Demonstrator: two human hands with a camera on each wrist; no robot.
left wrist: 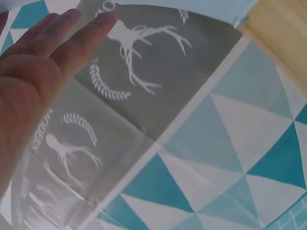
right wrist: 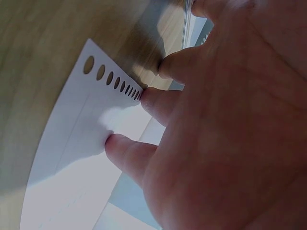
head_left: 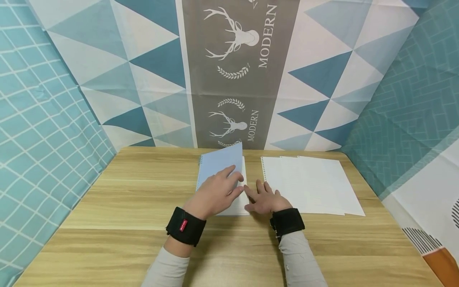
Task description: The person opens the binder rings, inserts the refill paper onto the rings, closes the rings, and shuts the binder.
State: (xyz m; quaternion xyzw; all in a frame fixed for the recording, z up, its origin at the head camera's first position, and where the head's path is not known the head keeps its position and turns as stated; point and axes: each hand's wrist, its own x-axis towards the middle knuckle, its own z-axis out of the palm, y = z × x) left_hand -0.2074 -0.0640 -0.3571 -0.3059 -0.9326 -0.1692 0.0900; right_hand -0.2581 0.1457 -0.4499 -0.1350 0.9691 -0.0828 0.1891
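Seemingly at the cover-turning step: light-blue, rectangular, spiral-bound notebook [head_left: 218,165], set around mid-table toward the far edge of the pale wood-grain table [head_left: 136,211], thin blue front cover [head_left: 234,153] raised at its right side above white pages [head_left: 238,210]. Left hand [head_left: 215,191] across the cover's lifted side, fingers mostly straight and loosely spread, apparently without a pinch; cannot tell firm contact with the cover, even from the left wrist view. Right hand [head_left: 267,201] between notebook and fanned set of white, rectangular, hole-punched paper sheets [head_left: 315,187], fingers wide apart, grasping nothing; in the right wrist view, two fingertips [right wrist: 114,143] touching the margin near a row of punched holes [right wrist: 117,82]. Likely called for next, by judgement only: steady control of the cover's free side, either folding it wholly leftward or laying it flat, direction not readable from here, with a light right-hand touch against sliding paper. Notebook's long axis running near to far, away from the person, coil binding [head_left: 200,160] along the left, cover's free edge to the right and tipped upward. Sheets just to the right, overlapping in steps, long axis likewise near to far, punched margin leftward, facing the notebook
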